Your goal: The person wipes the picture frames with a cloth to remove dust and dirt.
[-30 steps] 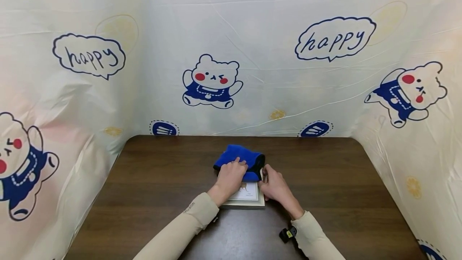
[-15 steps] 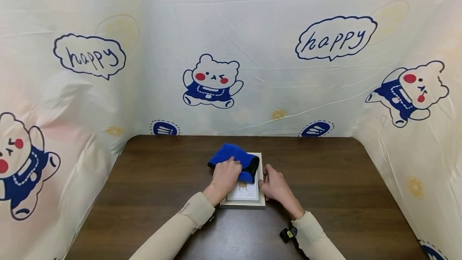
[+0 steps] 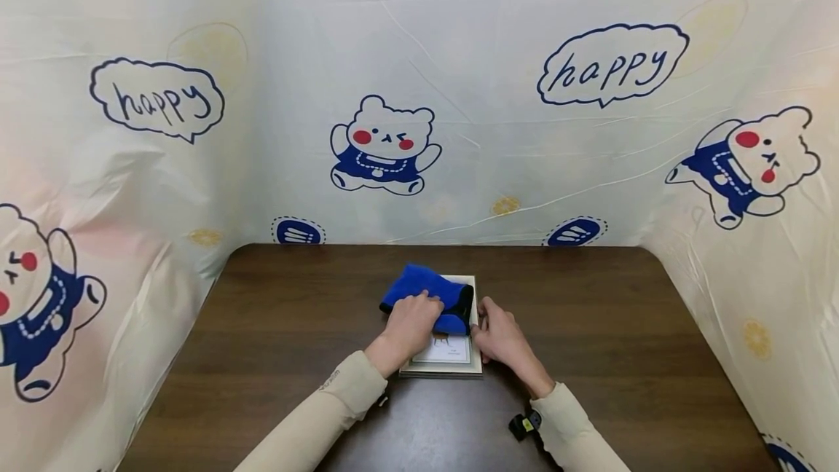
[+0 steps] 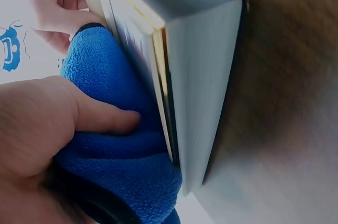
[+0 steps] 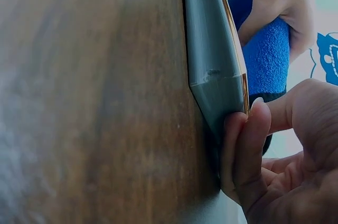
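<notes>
A picture frame (image 3: 473,368) with deep grey sides (image 4: 203,71) and a thin gold edge lies flat on the table, its white print partly showing. A blue fleecy cloth (image 3: 419,279) with black trim is bunched over the upper part. My left hand (image 3: 411,323) grips this cloth and presses it onto the front; in the left wrist view its thumb lies along the folds. At the right side my right hand (image 3: 501,335) holds the frame by its edge. The right wrist view shows bent fingers (image 5: 248,155) against the side, near a corner.
The brown wooden table (image 3: 295,326) extends on both sides of the frame. Behind and beside it hangs a pale curtain (image 3: 491,159) printed with bears. A small black device (image 3: 524,425) sits at the right cuff.
My left hand has carried the cloth left from the frame's right edge, uncovering the upper right corner, then slightly back right. The right hand and frame have stayed almost in place.
</notes>
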Tool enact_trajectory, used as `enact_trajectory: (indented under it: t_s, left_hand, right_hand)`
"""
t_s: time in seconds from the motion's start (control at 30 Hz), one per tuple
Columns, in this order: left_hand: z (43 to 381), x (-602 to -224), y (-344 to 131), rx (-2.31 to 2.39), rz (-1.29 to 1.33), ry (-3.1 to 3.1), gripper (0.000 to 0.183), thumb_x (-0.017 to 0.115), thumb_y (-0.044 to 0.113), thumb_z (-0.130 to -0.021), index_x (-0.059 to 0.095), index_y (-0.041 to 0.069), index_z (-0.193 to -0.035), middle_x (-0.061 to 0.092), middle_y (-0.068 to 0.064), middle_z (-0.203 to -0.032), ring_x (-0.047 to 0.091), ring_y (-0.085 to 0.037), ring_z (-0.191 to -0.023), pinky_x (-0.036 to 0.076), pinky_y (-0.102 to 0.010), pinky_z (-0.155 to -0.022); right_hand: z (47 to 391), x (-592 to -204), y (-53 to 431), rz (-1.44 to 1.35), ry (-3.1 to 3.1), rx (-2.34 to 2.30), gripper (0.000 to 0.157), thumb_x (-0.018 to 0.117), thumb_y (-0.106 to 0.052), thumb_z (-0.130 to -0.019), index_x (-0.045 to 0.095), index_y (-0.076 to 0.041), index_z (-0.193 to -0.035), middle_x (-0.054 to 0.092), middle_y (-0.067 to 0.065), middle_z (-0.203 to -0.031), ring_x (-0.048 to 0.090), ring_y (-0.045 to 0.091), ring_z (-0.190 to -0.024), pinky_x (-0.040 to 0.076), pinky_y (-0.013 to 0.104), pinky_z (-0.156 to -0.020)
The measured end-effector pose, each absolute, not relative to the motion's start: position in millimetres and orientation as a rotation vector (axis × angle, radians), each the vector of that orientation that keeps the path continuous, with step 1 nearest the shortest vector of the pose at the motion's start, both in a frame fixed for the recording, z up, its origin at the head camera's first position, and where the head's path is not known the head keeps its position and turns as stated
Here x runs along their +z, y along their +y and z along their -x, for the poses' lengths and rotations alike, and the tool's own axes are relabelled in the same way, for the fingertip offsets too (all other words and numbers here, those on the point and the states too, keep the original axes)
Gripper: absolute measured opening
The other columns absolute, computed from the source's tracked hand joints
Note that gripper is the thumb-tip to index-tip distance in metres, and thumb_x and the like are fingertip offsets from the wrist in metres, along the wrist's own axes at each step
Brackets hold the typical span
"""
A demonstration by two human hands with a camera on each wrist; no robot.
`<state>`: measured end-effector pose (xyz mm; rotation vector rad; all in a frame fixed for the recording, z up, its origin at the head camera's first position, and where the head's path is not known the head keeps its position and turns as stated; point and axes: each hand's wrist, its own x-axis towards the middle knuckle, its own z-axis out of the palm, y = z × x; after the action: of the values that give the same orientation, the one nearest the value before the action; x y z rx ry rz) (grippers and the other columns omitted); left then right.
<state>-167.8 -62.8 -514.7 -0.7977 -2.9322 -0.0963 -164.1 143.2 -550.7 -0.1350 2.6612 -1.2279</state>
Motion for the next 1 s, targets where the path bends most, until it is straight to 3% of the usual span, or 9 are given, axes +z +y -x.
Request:
enact_trajectory:
  t_s: [0.2, 0.5, 1.0]
  left_hand:
    - [168, -519, -61, -0.169, 0.831, -2.904, 0.025, 0.078, -0.001, -0.088, 0.081, 0.012, -0.109, 0.079, -0.007, -0.114, 0.077, -0.031, -0.096, 0.063, -0.045, -0.070]
    - [163, -526, -59, -0.350, 0.869, -2.975, 0.041, 0.067, -0.006, -0.096, 0.074, 0.007, -0.134, 0.070, -0.013, -0.141, 0.067, -0.037, -0.130, 0.062, -0.051, -0.094]
    - [151, -523, -62, -0.362, 0.948, -2.950, 0.048, 0.070, -0.009, -0.089, 0.074, 0.007, -0.134, 0.071, -0.012, -0.139, 0.069, -0.034, -0.129, 0.063, -0.047, -0.092]
  right_hand:
    - [164, -551, 144, 0.158, 2.657, -1.242, 0.021, 0.067, -0.005, -0.094, 0.057, -0.004, -0.112, 0.056, 0.005, -0.067, 0.058, 0.018, -0.042, 0.050, 0.033, -0.043]
    - [164, -554, 147, 0.168, 2.629, -1.296, 0.019, 0.064, 0.001, -0.092, 0.058, -0.005, -0.109, 0.055, 0.005, -0.064, 0.058, 0.017, -0.041, 0.049, 0.033, -0.042]
    - [165, -556, 148, 0.164, 2.629, -1.317, 0.016, 0.060, 0.000, -0.095, 0.059, -0.005, -0.111, 0.055, 0.005, -0.062, 0.058, 0.016, -0.038, 0.050, 0.036, -0.043]
